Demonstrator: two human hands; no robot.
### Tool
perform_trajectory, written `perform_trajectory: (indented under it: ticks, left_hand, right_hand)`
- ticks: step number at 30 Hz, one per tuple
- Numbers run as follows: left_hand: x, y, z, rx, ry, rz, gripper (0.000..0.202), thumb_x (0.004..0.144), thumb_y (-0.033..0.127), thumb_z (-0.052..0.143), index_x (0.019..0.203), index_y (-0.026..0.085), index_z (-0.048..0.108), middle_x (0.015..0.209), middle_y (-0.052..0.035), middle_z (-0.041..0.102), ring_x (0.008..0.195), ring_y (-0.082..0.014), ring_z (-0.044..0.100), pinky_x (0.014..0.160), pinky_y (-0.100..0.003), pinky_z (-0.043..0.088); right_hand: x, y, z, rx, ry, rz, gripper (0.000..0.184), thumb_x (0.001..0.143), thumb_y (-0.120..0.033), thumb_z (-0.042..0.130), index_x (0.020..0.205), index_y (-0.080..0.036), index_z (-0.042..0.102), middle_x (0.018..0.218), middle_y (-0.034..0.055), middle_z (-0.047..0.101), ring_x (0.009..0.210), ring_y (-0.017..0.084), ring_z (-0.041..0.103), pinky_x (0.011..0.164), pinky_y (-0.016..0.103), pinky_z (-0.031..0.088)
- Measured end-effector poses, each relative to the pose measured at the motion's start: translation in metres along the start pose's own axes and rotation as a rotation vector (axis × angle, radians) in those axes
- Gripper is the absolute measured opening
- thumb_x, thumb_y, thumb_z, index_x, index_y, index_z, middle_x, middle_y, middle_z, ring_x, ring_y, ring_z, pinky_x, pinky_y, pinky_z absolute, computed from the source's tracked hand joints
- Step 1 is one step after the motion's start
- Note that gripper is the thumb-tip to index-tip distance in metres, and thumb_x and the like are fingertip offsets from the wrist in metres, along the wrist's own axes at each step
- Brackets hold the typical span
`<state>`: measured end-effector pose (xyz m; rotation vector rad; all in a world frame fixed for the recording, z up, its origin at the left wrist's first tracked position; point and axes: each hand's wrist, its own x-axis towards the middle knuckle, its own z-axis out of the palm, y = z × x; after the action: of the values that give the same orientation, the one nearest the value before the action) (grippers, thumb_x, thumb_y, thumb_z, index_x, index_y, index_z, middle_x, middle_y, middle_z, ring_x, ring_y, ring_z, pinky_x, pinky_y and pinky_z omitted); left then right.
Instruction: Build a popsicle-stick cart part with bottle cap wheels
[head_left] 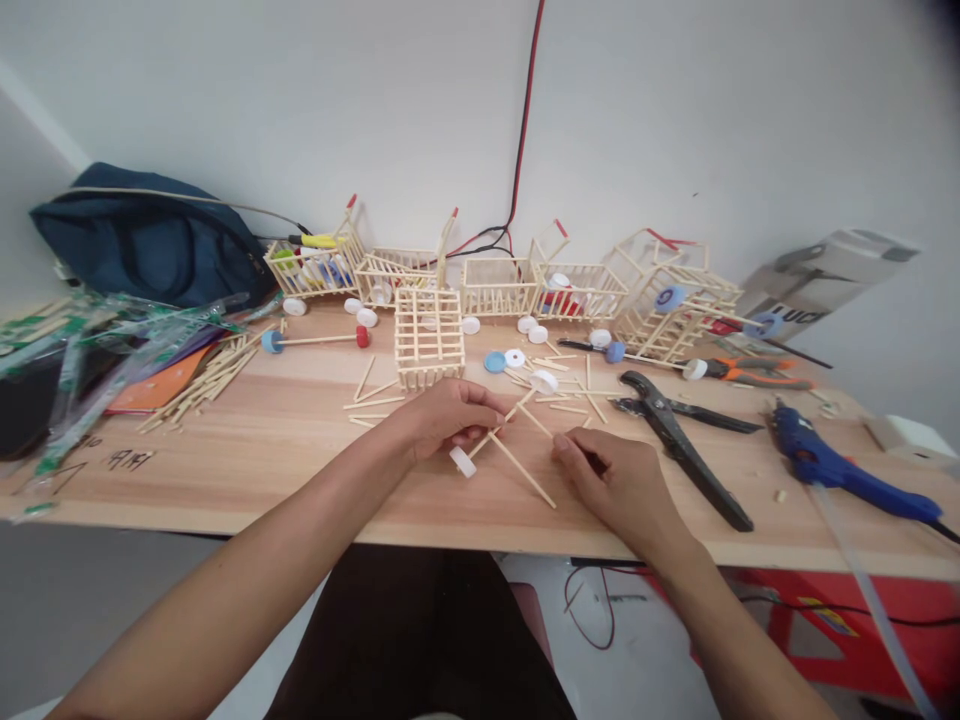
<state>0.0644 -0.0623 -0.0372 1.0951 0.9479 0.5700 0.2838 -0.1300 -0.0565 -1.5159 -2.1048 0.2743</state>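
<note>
My left hand [459, 418] pinches a wooden-stick axle [481, 443] that has a white bottle-cap wheel [463, 462] at its near end and another white cap [544, 381] at its far end. Two thin sticks stick out from this axle toward the right. One of them, a wooden stick [535, 419], ends at the closed fingertips of my right hand [600, 470]. The other stick [526, 472] slants down toward the table's front edge. Just behind my left hand stands a small lattice basket [429, 338] built of sticks.
Several stick-built carts [499, 285] line the wall. Black-handled pliers [686, 450], orange-handled pliers [757, 372] and a blue glue gun [847, 465] lie on the right. Loose sticks [206, 380], plastic wrappers [90, 385] and a blue bag [154, 240] occupy the left.
</note>
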Motion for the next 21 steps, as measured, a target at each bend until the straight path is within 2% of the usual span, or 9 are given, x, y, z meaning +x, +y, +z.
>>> perform_trajectory:
  ticks: [4, 10, 14, 21]
  left_hand:
    - [-0.0003, 0.0008, 0.0002, 0.002, -0.008, 0.001, 0.012, 0.067, 0.013, 0.065, 0.078, 0.010, 0.069, 0.059, -0.0018, 0.061, 0.039, -0.0021, 0.036, 0.036, -0.016, 0.020]
    - [-0.0004, -0.0005, -0.0019, 0.019, -0.022, 0.004, 0.013, 0.068, 0.016, 0.066, 0.079, 0.010, 0.069, 0.053, 0.0010, 0.056, 0.039, -0.0029, 0.036, 0.037, -0.016, 0.020]
    - [-0.0007, -0.0006, -0.0018, 0.020, -0.038, 0.011, 0.014, 0.068, 0.018, 0.067, 0.080, 0.010, 0.070, 0.052, 0.0015, 0.054, 0.039, -0.0028, 0.036, 0.038, -0.017, 0.021]
    - [-0.0025, 0.0019, 0.0010, 0.014, -0.028, 0.017, 0.013, 0.068, 0.017, 0.067, 0.078, 0.010, 0.069, 0.049, 0.0026, 0.052, 0.038, -0.0029, 0.036, 0.037, -0.017, 0.021]
  right_hand:
    - [0.0005, -0.0013, -0.0016, 0.044, -0.005, 0.028, 0.039, 0.095, -0.039, 0.041, 0.064, -0.020, 0.055, 0.057, -0.0006, 0.057, 0.055, 0.013, 0.050, 0.056, 0.025, 0.033]
    - [0.0012, -0.0044, -0.0051, 0.067, 0.008, 0.019, 0.043, 0.097, -0.037, 0.036, 0.062, -0.020, 0.053, 0.059, 0.0003, 0.060, 0.057, 0.013, 0.054, 0.059, 0.025, 0.036]
    - [0.0005, -0.0039, -0.0059, 0.117, 0.028, 0.039, 0.040, 0.097, -0.036, 0.037, 0.069, -0.020, 0.060, 0.061, -0.0002, 0.063, 0.058, 0.013, 0.057, 0.061, 0.024, 0.039]
    - [0.0015, -0.0007, -0.0032, 0.170, 0.007, 0.083, 0.033, 0.095, -0.037, 0.043, 0.076, -0.019, 0.063, 0.061, -0.0021, 0.061, 0.055, 0.012, 0.053, 0.055, 0.024, 0.037]
